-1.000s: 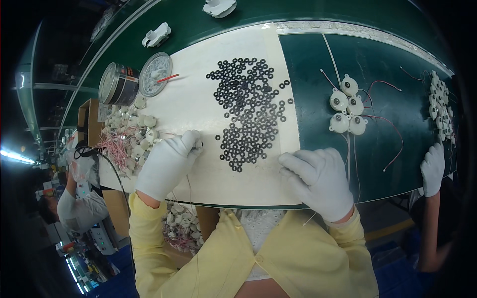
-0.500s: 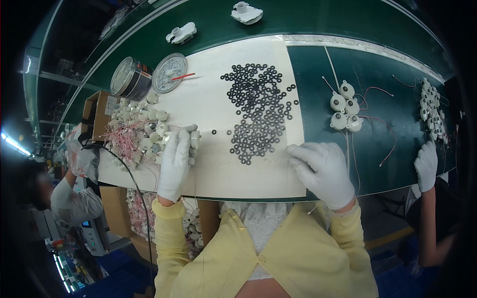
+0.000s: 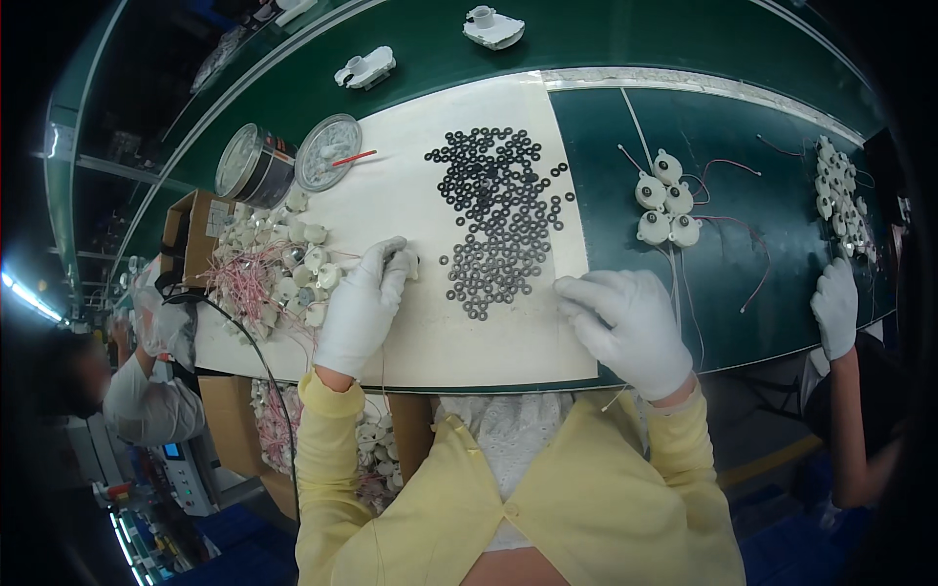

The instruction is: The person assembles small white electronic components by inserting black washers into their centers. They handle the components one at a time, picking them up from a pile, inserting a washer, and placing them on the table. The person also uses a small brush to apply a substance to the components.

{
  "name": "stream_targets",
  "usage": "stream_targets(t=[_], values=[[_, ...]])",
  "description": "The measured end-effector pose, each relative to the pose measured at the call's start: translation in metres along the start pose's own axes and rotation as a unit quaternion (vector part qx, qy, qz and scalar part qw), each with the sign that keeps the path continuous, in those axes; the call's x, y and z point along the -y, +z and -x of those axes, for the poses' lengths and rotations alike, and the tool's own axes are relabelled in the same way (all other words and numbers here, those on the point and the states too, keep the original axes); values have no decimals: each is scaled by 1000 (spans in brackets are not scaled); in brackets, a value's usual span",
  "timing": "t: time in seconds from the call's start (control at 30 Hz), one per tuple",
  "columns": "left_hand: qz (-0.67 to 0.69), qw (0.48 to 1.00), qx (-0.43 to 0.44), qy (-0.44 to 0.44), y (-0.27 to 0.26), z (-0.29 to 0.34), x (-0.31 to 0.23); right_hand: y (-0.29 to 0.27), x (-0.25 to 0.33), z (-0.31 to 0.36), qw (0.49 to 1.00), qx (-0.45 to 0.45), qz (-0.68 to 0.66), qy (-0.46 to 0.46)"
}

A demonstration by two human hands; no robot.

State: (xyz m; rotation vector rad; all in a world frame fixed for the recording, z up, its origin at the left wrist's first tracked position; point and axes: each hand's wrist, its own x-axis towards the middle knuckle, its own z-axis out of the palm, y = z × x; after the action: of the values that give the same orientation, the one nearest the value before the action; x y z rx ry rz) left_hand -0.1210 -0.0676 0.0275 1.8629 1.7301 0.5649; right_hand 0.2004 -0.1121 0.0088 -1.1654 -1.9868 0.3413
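Observation:
My left hand (image 3: 365, 303), in a white glove, pinches a small round white motor (image 3: 412, 268), mostly hidden behind the fingers. A thin wire hangs below that hand. A dark spot shows at the motor's edge, beside the fingertips. To the right lies a broad patch of small black rubber rings (image 3: 498, 220) on the white sheet. My gloved right hand (image 3: 630, 322) hovers at the sheet's right edge, thumb and fingertips drawn together; whatever is between them, if anything, is too small to see.
Left of my left hand is a heap of white motors with pink wires (image 3: 264, 264). Behind it stand a tin (image 3: 256, 166) and a round lid (image 3: 328, 151) with a red stick. Several ring-topped motors (image 3: 668, 198) lie on the green mat. A co-worker's gloved hand (image 3: 835, 311) is far right.
My left hand has moved right and slightly up with the motor, to where a lone black ring lay; that ring no longer shows on the sheet. My right hand barely moved.

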Motion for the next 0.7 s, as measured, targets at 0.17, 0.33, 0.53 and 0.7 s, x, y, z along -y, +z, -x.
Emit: stream_targets(t=[0.17, 0.33, 0.53, 0.7], values=[[-146, 989, 20, 15, -9, -1, -25, 1, -2, 1, 1000, 7, 2, 5], [-294, 952, 84, 33, -20, 3, -37, 0, -2, 2, 1000, 15, 0, 8], [-382, 912, 137, 54, -21, -3, -45, 1, 1, 3, 999, 13, 28, 9], [-355, 919, 156, 72, -22, -13, -40, 1, 0, 4, 999, -8, 36, -6]])
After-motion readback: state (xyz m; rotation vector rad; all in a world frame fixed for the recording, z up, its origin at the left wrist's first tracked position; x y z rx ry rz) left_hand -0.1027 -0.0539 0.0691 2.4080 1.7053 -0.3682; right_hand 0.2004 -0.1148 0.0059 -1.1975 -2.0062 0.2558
